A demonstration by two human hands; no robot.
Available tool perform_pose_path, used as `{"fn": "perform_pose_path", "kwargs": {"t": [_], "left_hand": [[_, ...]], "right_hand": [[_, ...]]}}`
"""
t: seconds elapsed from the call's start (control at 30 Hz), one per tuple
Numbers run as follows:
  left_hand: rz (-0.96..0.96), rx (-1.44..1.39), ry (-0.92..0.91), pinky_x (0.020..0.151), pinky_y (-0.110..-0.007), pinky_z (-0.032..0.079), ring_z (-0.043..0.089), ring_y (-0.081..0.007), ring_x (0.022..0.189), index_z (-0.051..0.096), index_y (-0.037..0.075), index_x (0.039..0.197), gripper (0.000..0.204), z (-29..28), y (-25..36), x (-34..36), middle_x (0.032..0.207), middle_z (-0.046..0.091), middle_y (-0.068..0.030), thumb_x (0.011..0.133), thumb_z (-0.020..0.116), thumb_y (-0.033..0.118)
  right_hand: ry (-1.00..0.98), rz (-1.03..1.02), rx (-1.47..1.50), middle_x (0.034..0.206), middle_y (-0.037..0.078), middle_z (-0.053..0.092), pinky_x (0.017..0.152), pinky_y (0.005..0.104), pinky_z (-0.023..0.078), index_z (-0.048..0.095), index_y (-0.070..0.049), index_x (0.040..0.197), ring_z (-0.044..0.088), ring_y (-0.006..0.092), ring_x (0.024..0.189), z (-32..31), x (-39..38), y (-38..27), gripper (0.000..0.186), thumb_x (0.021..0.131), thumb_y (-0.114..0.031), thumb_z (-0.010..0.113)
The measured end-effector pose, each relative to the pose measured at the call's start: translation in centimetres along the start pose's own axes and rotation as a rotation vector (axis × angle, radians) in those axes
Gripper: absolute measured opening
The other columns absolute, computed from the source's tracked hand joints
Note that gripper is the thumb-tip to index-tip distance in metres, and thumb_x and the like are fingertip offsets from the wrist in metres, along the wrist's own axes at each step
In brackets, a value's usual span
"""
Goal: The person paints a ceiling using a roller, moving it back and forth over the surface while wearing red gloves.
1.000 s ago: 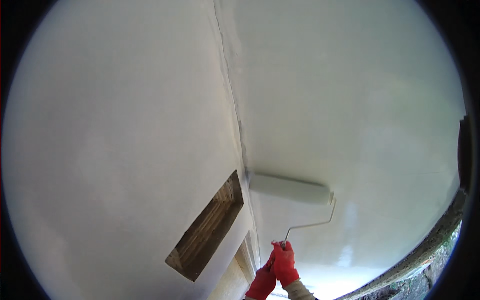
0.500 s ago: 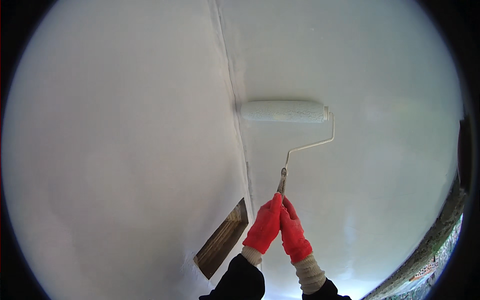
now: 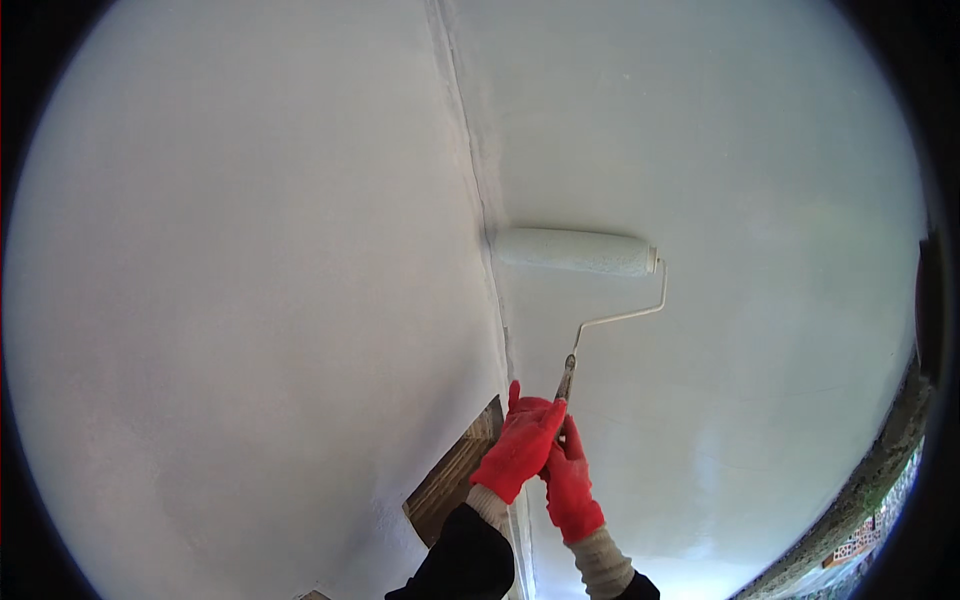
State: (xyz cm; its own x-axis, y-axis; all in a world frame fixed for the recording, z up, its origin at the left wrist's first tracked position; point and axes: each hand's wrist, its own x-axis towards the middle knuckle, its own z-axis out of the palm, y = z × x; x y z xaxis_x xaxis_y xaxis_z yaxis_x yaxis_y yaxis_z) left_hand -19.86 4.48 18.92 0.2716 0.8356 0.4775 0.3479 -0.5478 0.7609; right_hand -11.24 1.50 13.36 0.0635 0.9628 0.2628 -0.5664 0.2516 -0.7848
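"Just right of the seam [image 3: 465,120], the roller [image 3: 575,251] seems to lie against the right surface [image 3: 780,300]. How would you work it from there?"

"Evenly, I'd say. Light, steady pressure along its whole length, strokes running with the seam, each overlapping the last. Leaning on one end would probably leave a ridge."

"And its left end?"

"Best kept parallel to the seam, I think, or it may ride onto the left surface [image 3: 250,300]. It's close, but I can't tell whether it touches the line."

"Where is it from the fingers?"

"Well beyond them, past the handle [image 3: 566,378] and the bent rod [image 3: 622,316]. No finger touches the roller itself."

"How do the hands stand?"

"The left hand [image 3: 517,445] is closed around the handle, one finger sticking up free of it. The right hand [image 3: 571,492] tucks in just beside and below, apparently wrapped on the handle too, though its grip is partly hidden."

"Anything to mind lower down?"

"The opening [image 3: 450,478]. It sits partly behind the left hand, so I'd watch that edge."
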Motion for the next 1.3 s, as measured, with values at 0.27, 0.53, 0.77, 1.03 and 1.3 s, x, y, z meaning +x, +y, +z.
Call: {"fn": "perform_pose_path", "kwargs": {"t": [0.27, 0.53, 0.77, 1.03, 1.3], "left_hand": [[0.243, 0.218, 0.334, 0.114, -0.041, 0.017, 0.053, -0.0227, 0.106, 0.065, 0.002, 0.099, 0.028, -1.3, 2.3, 3.4, 0.099, 0.065, -0.0081, 0.094, 0.051, 0.025], [0.210, 0.041, 0.461, 0.113, -0.050, 0.015, 0.023, -0.0372, 0.137, 0.055, 0.008, 0.116, 0.022, -0.9, 4.8, -5.4, 0.128, 0.047, -0.0133, 0.095, 0.050, 0.013], [0.111, 0.038, 0.447, 0.114, -0.047, 0.018, 0.037, -0.0325, 0.129, 0.058, 0.007, 0.113, 0.022, 1.6, 0.8, -10.2, 0.125, 0.051, -0.0135, 0.093, 0.050, 0.007], [-0.056, 0.071, 0.364, 0.111, -0.047, 0.027, 0.040, -0.0354, 0.125, 0.055, 0.008, 0.114, 0.021, 7.0, -3.8, -20.2, 0.120, 0.051, -0.0157, 0.092, 0.053, 0.006], [-0.409, 0.032, 0.305, 0.111, -0.050, 0.027, 0.056, -0.0277, 0.106, 0.059, 0.008, 0.101, 0.014, 13.3, -13.1, -31.6, 0.104, 0.062, -0.0079, 0.090, 0.055, 0.001]], "right_hand": [[0.031, -0.312, -0.169, 0.101, 0.009, 0.059, 0.058, 0.0262, 0.049, 0.014, -0.013, 0.150, 0.057, 0.0122, 0.070, 4.1, 5.4, -3.8, 0.071, 0.092, -0.019, 0.053], [-0.012, -0.549, -0.393, 0.065, 0.004, 0.046, 0.047, 0.0317, 0.043, 0.045, -0.008, 0.118, 0.048, 0.0143, 0.051, 12.9, 14.8, -22.8, 0.032, 0.091, -0.023, 0.053], [0.280, -0.538, -0.837, 0.094, 0.027, 0.061, 0.073, 0.0497, 0.044, 0.043, -0.006, 0.118, 0.058, 0.0450, 0.087, 4.3, 14.3, -8.8, 0.034, 0.094, -0.030, 0.048], [0.474, 0.227, -0.884, 0.081, 0.029, 0.062, 0.066, 0.0547, 0.044, 0.045, -0.009, 0.112, 0.059, 0.0496, 0.080, -15.5, -7.7, 22.7, 0.029, 0.090, -0.026, 0.054], [0.744, 0.692, -0.729, 0.071, 0.016, 0.060, 0.060, 0.0460, 0.047, 0.048, -0.007, 0.102, 0.062, 0.0324, 0.066, -22.2, -18.9, 38.7, 0.022, 0.089, -0.024, 0.053]]}}
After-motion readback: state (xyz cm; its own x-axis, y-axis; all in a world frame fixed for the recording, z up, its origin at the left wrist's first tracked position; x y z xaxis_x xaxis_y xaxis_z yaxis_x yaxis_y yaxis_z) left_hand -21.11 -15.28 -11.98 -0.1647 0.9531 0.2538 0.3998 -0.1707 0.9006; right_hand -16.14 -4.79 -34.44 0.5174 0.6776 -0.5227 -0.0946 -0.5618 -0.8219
